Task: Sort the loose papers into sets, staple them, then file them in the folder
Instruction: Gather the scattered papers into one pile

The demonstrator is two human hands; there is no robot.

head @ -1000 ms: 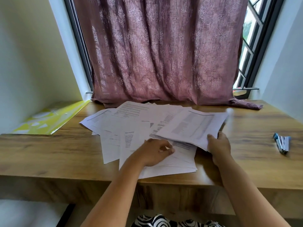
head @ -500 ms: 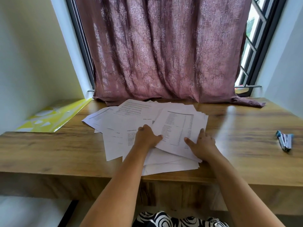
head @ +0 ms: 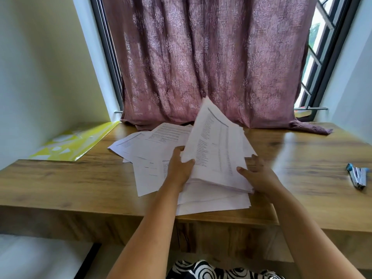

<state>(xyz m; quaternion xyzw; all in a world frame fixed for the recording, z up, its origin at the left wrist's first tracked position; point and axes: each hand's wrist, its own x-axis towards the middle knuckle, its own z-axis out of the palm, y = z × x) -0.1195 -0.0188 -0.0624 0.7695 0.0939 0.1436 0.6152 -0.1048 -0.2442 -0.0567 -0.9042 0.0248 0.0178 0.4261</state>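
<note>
Loose papers (head: 153, 150) lie unsorted on the desk (head: 60, 182); left hand (head: 180, 168) and right hand (head: 259, 176) grip one raised bundle (head: 217, 150). Stapler (head: 358, 176) and folder (head: 76, 141) lie untouched.

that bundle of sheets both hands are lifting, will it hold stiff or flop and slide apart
Probably floppy: the lifted sheets already bow, top corner leaning toward the curtain. Likely to fan apart, since the lower edges look staggered and nothing binds them. Light enough, it seems, for the left hand to pinch one edge while the right hand steadies the other.
</note>
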